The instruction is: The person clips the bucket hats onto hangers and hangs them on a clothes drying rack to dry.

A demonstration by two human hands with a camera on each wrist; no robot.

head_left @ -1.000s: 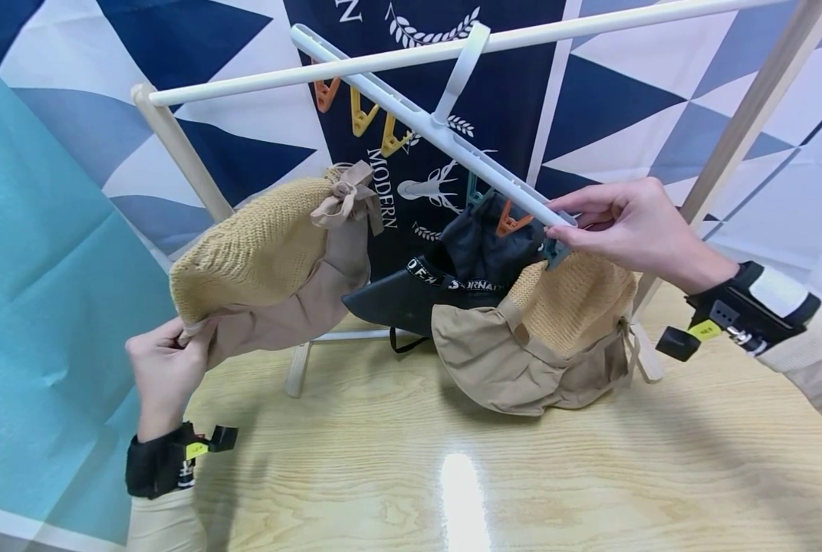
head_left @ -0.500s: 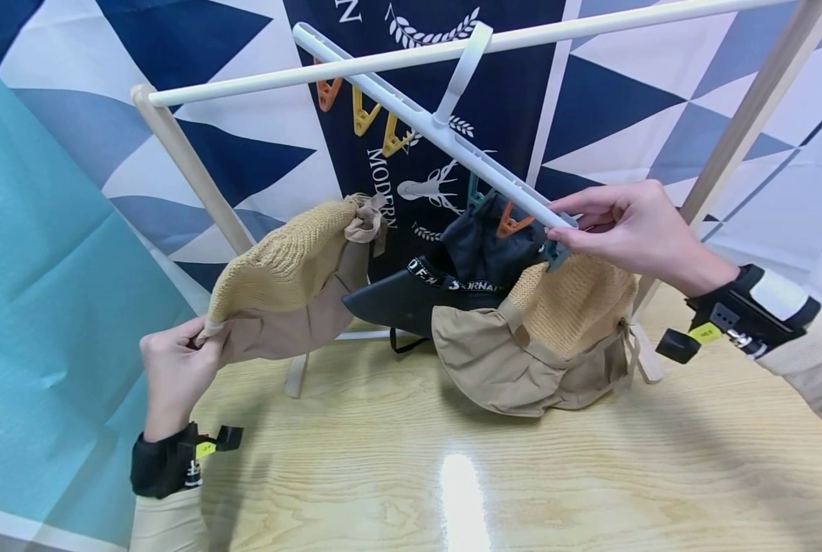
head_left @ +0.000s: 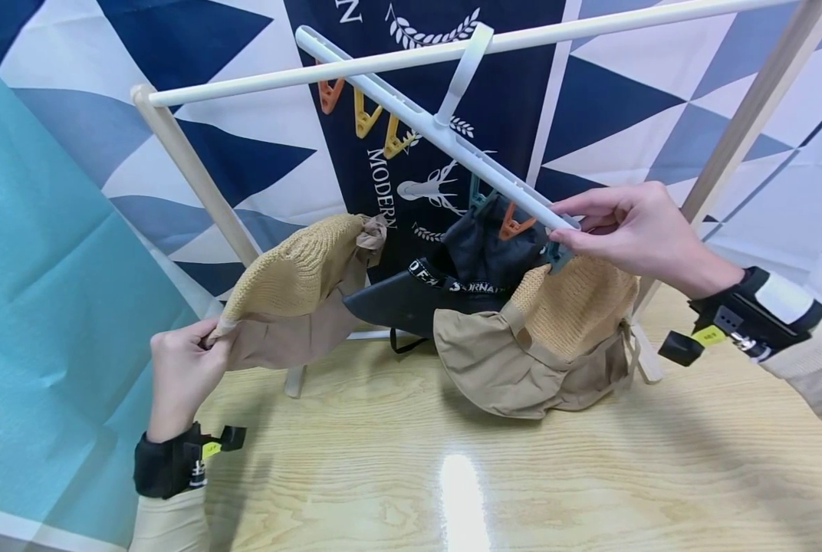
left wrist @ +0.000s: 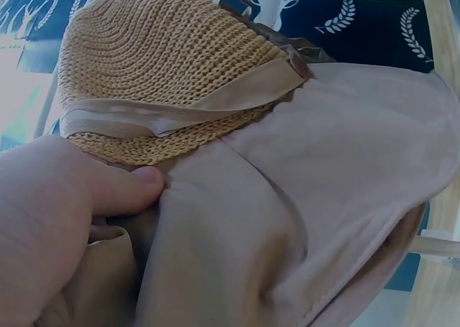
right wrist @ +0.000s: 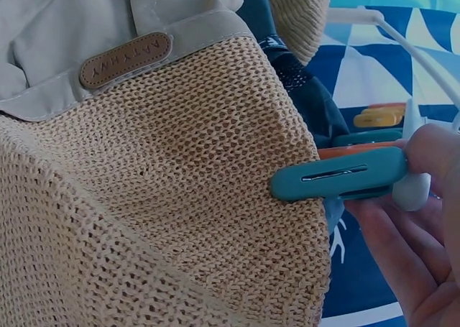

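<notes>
My left hand [head_left: 185, 372] pinches the brim edge of a straw-knit sun hat [head_left: 294, 268] with a pinkish-beige fabric brim and a bow. In the left wrist view the thumb presses on the brim [left wrist: 345, 147] below the knit crown [left wrist: 158, 61]. My right hand [head_left: 632, 234] pinches the lower right end of a white clip hanger [head_left: 445, 138]. From that end a teal clip [right wrist: 338, 174] holds a second knit hat [head_left: 570, 307] with a tan brim. Beside it an orange clip [head_left: 514, 222] and a green clip [head_left: 478, 190] hold a black cap [head_left: 418, 299].
The hanger hooks over a white rod [head_left: 625, 25] on a wooden stand [head_left: 749, 123] and tilts down to the right. An orange clip [head_left: 328, 93] and two yellow clips [head_left: 364, 115] hang at its left end. A patterned cloth [head_left: 266, 146] is behind; below is a wood-grain table [head_left: 356, 468].
My left hand has moved slightly right, and its hat has shifted right and down toward the black cap. My right hand stays on the hanger's end, nearly still.
</notes>
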